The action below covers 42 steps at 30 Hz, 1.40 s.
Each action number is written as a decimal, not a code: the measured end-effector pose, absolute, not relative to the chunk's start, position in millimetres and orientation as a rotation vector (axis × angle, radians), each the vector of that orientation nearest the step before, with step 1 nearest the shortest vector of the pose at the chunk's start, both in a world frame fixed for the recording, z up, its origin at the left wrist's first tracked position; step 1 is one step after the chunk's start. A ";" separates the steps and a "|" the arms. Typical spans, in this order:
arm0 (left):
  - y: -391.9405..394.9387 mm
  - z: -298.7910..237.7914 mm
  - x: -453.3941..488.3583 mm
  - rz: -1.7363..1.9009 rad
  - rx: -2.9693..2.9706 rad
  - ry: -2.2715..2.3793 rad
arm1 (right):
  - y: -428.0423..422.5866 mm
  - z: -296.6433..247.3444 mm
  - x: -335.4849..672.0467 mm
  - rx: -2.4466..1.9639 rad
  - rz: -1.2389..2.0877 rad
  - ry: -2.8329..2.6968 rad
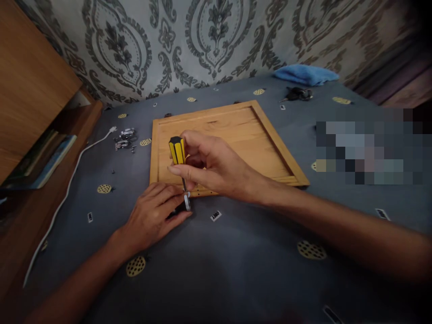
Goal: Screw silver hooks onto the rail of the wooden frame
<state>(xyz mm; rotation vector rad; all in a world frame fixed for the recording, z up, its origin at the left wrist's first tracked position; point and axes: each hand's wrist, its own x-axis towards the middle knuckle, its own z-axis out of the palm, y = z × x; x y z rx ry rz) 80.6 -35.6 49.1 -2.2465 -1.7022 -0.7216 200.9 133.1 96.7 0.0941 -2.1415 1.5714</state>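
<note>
My right hand (pixel 216 166) is closed around a yellow and black screwdriver (pixel 177 150), which stands nearly upright with its handle on top. The shaft points down at a small metal hinge (pixel 187 201) by the near edge of a framed wooden door panel (pixel 202 128). Fingers and thumb of my left hand (pixel 157 209) pinch the hinge from the left, hiding part of it. The screwdriver's tip meets the metal there, but whether a screw sits under it is too small to tell. Several small dark holes dot the panel's near edge.
More metal hinges (pixel 124 138) lie left of the panel, with a small screw (pixel 113 171) nearby. A white cable (pixel 72 177) runs along the wooden cabinet (pixel 37 85). Toward the back right are a blue cloth (pixel 305 74) and a dark object (pixel 297 94). One area at right is pixelated.
</note>
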 end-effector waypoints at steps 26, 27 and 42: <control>-37.7 47.8 80.6 -0.743 -2.251 -1.745 | 130.5 94.6 202.2 0.037 1.561 -2.107; -37.7 47.9 80.7 -0.742 -2.251 -1.747 | 130.2 93.7 201.9 0.037 1.558 -2.106; -37.0 47.5 81.2 -0.747 -2.231 -1.717 | 130.8 97.7 202.9 0.164 1.559 -2.165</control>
